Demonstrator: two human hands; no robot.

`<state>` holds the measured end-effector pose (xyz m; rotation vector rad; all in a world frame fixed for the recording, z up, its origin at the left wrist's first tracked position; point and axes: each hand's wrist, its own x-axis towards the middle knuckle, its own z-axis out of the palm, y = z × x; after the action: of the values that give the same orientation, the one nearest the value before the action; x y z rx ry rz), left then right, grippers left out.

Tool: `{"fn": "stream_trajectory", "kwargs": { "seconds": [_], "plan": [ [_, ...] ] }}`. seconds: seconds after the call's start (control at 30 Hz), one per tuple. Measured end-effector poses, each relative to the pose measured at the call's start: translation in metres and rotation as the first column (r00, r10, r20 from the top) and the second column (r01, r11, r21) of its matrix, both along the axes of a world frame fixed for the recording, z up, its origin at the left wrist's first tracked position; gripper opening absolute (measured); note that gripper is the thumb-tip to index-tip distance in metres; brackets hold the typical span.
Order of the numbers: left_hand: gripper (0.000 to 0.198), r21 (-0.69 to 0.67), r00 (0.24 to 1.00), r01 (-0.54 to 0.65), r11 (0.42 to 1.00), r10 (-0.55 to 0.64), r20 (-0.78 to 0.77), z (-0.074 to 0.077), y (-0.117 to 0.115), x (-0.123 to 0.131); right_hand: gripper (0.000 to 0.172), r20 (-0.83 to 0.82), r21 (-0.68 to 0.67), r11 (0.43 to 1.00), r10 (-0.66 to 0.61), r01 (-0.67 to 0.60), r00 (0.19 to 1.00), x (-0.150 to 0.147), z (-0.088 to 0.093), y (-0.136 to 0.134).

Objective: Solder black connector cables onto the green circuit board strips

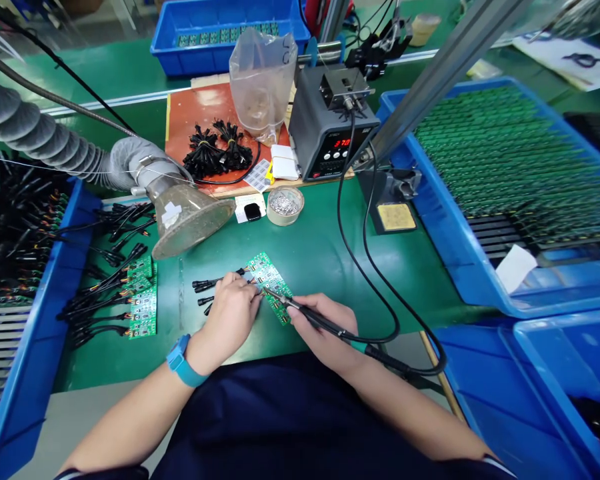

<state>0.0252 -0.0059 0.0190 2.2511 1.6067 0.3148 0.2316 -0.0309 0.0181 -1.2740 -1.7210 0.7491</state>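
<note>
A green circuit board (pixel 267 275) lies at a slant on the green bench in front of me. Several short black connector cables (pixel 205 285) extend from its left edge, some passing beneath my left hand (pixel 234 313). That hand's fingers are pinched on one cable close to the board, their tips partly hiding its wire end. My right hand (pixel 325 327) grips a soldering iron (pixel 320 320) like a pen, its tip at the board beside my left fingertips. Left of them lie more green boards (pixel 143 300) with black cables attached.
The soldering station (pixel 333 127) reads 370, its cords looping past my right arm. A fume extractor hood (pixel 190 217) hangs at left. Nearby sit a tin of metal shavings (pixel 285 205), an iron stand (pixel 393 200) and cable bundles (pixel 217 147). A board-filled blue bin (pixel 480 267) flanks the right.
</note>
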Motion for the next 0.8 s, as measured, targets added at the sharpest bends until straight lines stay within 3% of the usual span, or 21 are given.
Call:
{"fn": "stream_trajectory", "kwargs": {
  "seconds": [0.17, 0.37, 0.5, 0.8],
  "plan": [
    [0.017, 0.052, 0.999, 0.033, 0.998, -0.033, -0.005, -0.004, -0.002, -0.003, 0.005, -0.019, 0.018, 1.0, 0.0, 0.0, 1.0, -0.001, 0.0, 0.001],
    [0.025, 0.305, 0.984, 0.158, 0.939, -0.125, -0.126, -0.022, -0.015, -0.009, 0.008, -0.051, -0.014, 0.999, -0.041, 0.04, 0.998, 0.006, 0.003, 0.003],
    [0.03, 0.385, 0.979, 0.162, 0.909, -0.099, -0.178, -0.033, -0.024, -0.009, 0.008, -0.088, 0.004, 0.999, -0.043, 0.044, 0.995, 0.006, 0.002, 0.005],
    [0.031, 0.416, 0.965, 0.174, 0.893, -0.072, -0.25, -0.028, -0.026, 0.001, 0.009, -0.125, 0.016, 1.0, -0.009, 0.011, 0.992, -0.002, -0.007, 0.006]
  ]
}}
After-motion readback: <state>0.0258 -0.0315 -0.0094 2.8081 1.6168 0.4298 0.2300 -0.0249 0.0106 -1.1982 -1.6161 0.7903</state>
